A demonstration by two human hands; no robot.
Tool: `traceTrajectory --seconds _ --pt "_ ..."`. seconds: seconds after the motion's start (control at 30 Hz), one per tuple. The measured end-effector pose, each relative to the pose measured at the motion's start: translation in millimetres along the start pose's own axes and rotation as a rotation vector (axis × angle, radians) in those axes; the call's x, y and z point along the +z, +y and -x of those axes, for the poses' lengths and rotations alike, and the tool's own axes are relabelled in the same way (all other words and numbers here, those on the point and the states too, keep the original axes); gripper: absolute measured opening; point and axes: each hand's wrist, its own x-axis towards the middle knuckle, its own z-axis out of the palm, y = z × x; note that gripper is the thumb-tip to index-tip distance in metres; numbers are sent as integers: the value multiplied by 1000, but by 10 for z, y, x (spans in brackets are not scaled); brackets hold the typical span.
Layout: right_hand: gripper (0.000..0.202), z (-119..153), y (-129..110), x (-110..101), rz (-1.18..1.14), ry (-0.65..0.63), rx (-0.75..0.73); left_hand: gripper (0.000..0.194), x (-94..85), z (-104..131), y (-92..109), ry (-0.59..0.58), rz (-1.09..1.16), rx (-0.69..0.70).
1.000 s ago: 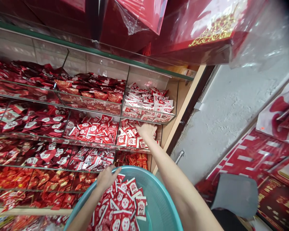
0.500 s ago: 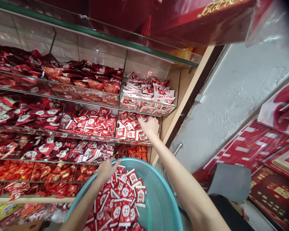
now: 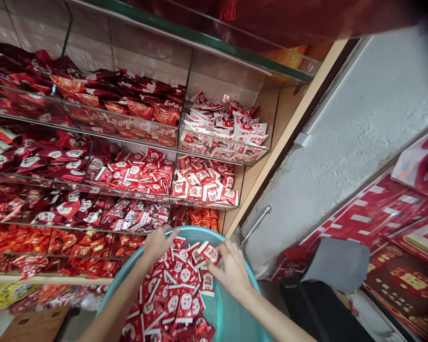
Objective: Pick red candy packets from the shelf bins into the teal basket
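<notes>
A teal plastic basket [image 3: 240, 308] holds a heap of red and white candy packets [image 3: 174, 304]. My left hand [image 3: 159, 244] grips the basket's back rim, thumb laid over it. Over the basket's right half, my right hand [image 3: 231, 268] pinches one red and white packet [image 3: 209, 253] between thumb and fingers. Behind the basket, a shelf compartment [image 3: 205, 183] is filled with similar red and white packets.
Glass-fronted shelves with red candy packets [image 3: 139, 175] stretch to the left. A wooden post [image 3: 285, 142] and a grey wall [image 3: 345, 118] stand at the right. Lower right are a grey chair back [image 3: 337, 263] and red boxes [image 3: 406, 285]. A brown board [image 3: 39, 325] lies lower left.
My right hand has come down from the shelf compartment to above the basket, with a packet in its fingers. My left hand stays on the rim. The view has shifted slightly.
</notes>
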Motion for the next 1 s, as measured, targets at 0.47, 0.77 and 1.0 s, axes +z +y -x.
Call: traceTrajectory --seconds 0.47,0.77,1.0 --pt "28 277 174 388 218 -279 -172 53 18 -5 -9 -8 12 -25" --pt "27 75 234 433 304 -316 -317 60 20 -11 -18 -1 10 2" --pt "24 -33 319 442 289 -366 -447 56 34 -19 -33 13 10 16"
